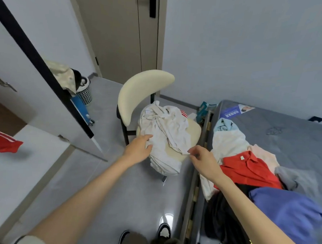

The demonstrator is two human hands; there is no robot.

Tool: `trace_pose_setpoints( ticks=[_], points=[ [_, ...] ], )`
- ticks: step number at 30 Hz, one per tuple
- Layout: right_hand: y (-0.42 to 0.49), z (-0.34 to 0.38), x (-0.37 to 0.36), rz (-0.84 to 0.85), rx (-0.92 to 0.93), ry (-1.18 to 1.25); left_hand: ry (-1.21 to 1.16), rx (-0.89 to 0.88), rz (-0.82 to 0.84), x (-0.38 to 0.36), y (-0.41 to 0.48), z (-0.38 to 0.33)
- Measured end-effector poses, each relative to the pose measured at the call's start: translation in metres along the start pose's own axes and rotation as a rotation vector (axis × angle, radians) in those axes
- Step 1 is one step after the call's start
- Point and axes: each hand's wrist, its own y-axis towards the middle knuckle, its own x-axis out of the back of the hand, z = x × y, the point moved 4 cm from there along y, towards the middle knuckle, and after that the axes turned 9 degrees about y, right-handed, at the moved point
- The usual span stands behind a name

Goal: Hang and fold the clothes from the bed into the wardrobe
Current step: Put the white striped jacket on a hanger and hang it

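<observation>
The bed (pixel 289 143), to the right of the right hand's fingers (pixel 193 151), is still laden. A heap of clothes (pixel 256 182) is spread along its near edge, and a red shirt (pixel 247 169), a blue top (pixel 286 212), a black garment (pixel 218 218), a pale cream piece (pixel 228 142) and a grey piece (pixel 299 179) can be made out in it. None of these is folded or on a hanger. The wardrobe (pixel 36 106) is seen well to the left of the left hand's fingers (pixel 146 138) with its door swung open. A single red striped garment (pixel 0 141) is laid on a shelf inside, which is the only item that can be counted as put away. No rail or hangers are shown. Ahead of both sets of fingers a cream chair (pixel 143 89) is placed, and a crumpled white garment (pixel 165 127) is piled on its seat and hangs over the front edge. The left hand (pixel 138 148) is laid on the near left side of that garment with its fingers fairly straight and spread over the cloth, nothing being gripped. The right hand (pixel 204 161) is held at the hem on the near right side, its fingers loosely curled with thumb and forefinger drawn close together. Whether the hem is actually pinched cannot be told. The task is judged to be at an early stage: the white garment is about to be taken up, and nearly all of the heap remains to be hung or folded.
</observation>
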Motion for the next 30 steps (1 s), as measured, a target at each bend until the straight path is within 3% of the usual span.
trace_pose_setpoints(
  ticks=[10, 23, 30],
  points=[
    [0.107, -0.064, -0.014, 0.073, -0.195, 0.054, -0.066, 0.085, 0.119, -0.05, 0.098, 0.018],
    [0.284, -0.122, -0.095, 0.216, -0.386, 0.053, -0.147, 0.2, 0.304, -0.132, 0.283, 0.065],
    [0.357, -0.178, -0.149, 0.254, -0.412, 0.065, -0.128, 0.265, 0.257, -0.196, 0.333, 0.105]
  ],
)
